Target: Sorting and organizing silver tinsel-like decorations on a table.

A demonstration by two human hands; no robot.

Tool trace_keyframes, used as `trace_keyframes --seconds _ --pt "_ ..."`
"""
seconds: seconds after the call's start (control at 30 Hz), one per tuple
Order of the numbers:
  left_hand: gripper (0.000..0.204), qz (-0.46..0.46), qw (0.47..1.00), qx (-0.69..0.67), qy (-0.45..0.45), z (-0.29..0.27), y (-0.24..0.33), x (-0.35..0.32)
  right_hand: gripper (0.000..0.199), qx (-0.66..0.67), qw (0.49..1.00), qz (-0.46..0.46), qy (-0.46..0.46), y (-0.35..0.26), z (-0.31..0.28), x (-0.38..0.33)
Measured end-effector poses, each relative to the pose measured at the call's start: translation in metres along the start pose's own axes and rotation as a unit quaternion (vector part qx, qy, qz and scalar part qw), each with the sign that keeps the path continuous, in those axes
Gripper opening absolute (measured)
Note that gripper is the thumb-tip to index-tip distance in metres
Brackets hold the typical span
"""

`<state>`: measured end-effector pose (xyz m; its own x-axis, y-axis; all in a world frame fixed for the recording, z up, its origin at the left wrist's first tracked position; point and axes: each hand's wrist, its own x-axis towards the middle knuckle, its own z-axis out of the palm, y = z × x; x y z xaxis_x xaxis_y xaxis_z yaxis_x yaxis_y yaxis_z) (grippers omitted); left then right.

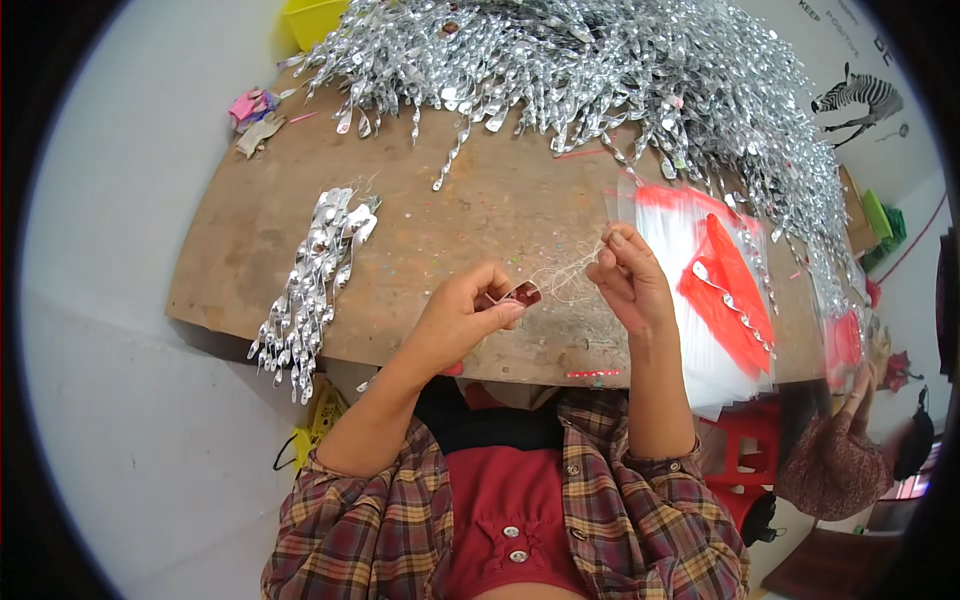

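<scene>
Over the near part of the brown table (470,220), my left hand (462,310) is closed, with a small dark red piece (528,293) between thumb and forefinger. Loose thin pale threads (568,280) stretch from there to my right hand (640,285), whose thumb and forefinger pinch their other end. To the left of my hands lies a bundle of twisted silver strips (318,262), tied near its top. Beside my right wrist is a stack of clear plastic bags (655,240) with red film (712,290), and a single twisted silver strip (725,293) rests on it.
A large heap of twisted silver strips (580,70) covers the table's far side and right edge. Cloth pieces (258,120) and a yellow bin (315,22) are at the far left. Another person (840,450) is at the right, near a red stool (742,450).
</scene>
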<state>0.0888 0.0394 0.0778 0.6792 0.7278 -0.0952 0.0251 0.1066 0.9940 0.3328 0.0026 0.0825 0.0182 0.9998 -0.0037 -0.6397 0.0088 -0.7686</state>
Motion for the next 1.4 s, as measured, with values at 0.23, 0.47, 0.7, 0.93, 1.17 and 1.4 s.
trace_keyframes --seconds 0.23,0.47,0.7,0.93,1.17,1.4 --pt "0.027 -0.079 0.958 -0.017 -0.276 -0.018 0.006 -0.013 0.007 -0.07 0.986 0.139 -0.054 0.023 0.05 -0.007" --pt "0.024 -0.08 0.97 -0.226 -0.046 -0.01 -0.006 -0.004 0.009 -0.06 0.995 0.08 -0.023 0.053 0.048 0.002" --pt "0.014 -0.01 0.992 -0.119 0.044 -0.004 0.004 0.001 0.007 -0.063 0.987 0.133 -0.059 0.037 0.038 0.007" --pt "0.012 0.033 0.993 -0.058 0.096 -0.003 -0.001 0.009 0.02 -0.385 0.92 -0.032 0.069 0.025 0.041 0.01" --pt "0.009 0.089 0.982 0.058 0.153 -0.004 -0.007 0.014 0.018 -0.663 0.72 -0.202 -0.038 0.028 0.071 0.005" --pt "0.008 0.117 0.981 0.042 0.149 -0.006 -0.009 0.014 0.011 -0.694 0.678 -0.24 -0.028 0.04 0.072 0.009"
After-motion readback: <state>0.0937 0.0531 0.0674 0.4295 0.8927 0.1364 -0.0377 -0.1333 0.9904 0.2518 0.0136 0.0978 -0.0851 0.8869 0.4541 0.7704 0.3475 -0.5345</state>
